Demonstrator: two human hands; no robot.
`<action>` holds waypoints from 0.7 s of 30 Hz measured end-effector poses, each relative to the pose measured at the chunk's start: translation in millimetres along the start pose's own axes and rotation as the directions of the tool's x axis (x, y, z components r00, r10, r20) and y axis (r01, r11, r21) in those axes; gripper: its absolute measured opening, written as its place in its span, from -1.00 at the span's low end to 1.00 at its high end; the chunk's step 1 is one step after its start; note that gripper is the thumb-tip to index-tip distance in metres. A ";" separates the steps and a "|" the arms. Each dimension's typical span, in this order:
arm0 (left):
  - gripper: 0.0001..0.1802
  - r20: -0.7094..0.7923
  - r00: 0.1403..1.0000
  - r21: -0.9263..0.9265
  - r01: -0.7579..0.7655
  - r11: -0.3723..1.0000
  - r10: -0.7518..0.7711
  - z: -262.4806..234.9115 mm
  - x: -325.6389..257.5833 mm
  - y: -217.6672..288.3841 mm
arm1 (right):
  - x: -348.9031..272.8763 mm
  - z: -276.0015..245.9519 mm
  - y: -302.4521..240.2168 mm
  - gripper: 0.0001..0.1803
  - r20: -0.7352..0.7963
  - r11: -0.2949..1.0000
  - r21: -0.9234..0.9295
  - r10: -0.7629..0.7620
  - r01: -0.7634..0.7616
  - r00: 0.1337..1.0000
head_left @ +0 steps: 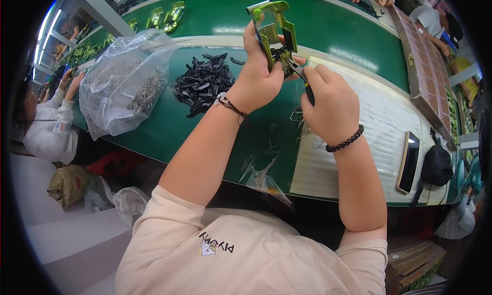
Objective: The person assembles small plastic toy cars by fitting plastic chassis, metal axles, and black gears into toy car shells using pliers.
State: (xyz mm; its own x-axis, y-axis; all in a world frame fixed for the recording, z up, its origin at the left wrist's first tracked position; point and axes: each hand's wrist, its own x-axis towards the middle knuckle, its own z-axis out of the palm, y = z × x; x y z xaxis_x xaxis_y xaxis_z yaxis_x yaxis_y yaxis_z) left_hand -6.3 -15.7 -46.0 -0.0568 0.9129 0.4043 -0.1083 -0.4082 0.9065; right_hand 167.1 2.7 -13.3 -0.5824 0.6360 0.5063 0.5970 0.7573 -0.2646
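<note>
My left hand [261, 72] is closed around a shiny green plastic frame [279, 10] with black inserts, raised above the bench. In my right hand [330, 97] is a pair of pliers [308, 90] with dark and yellow handles. Their metal jaws reach into the lower part of the frame, by a small black piece [277, 53]; whether they grip it I cannot make out. Left of my left wrist lies a heap of black plastic strips [202, 84]. Beside that heap stands a clear plastic bag [120, 85] holding thin metal pieces.
A white foam sheet [369, 141] covers the bench's right side, with a phone [408, 163] and a black pouch [436, 164] on it. Several green frames [174, 17] lie on the green belt [225, 13] beyond. A shallow partitioned tray [423, 72] borders the right. Co-workers sit left and far right.
</note>
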 end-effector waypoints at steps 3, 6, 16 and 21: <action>-0.04 0.060 0.998 0.054 -0.019 0.998 0.016 -4.1 0.2 2.9 | 0.6 -0.2 3.1 -0.65 0.015 0.995 -0.062 -0.072 0.073 0.997; -0.05 0.072 0.997 0.059 -0.016 0.998 0.012 -4.8 2.2 3.0 | 1.1 0.5 5.3 -0.63 0.036 0.999 0.002 -0.041 0.041 0.999; -0.12 -0.269 0.894 -0.382 0.243 0.892 -0.358 -2.4 10.0 62.9 | 8.6 3.8 22.7 -0.63 -0.036 0.979 0.204 -0.012 0.019 0.999; -0.62 -0.108 0.879 -0.526 0.347 0.777 -0.465 -82.1 49.6 90.6 | 3.9 -11.1 32.3 -0.71 -0.039 0.972 0.129 0.203 -0.196 0.978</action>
State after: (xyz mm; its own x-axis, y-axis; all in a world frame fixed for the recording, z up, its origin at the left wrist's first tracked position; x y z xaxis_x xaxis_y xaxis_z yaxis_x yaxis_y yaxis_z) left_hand -100.4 -8.0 46.1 -0.1065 0.9911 -0.0795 -0.6255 -0.0047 0.7802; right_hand 190.3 28.0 -10.8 -0.4270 0.7700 0.4740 0.6238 0.6304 -0.4621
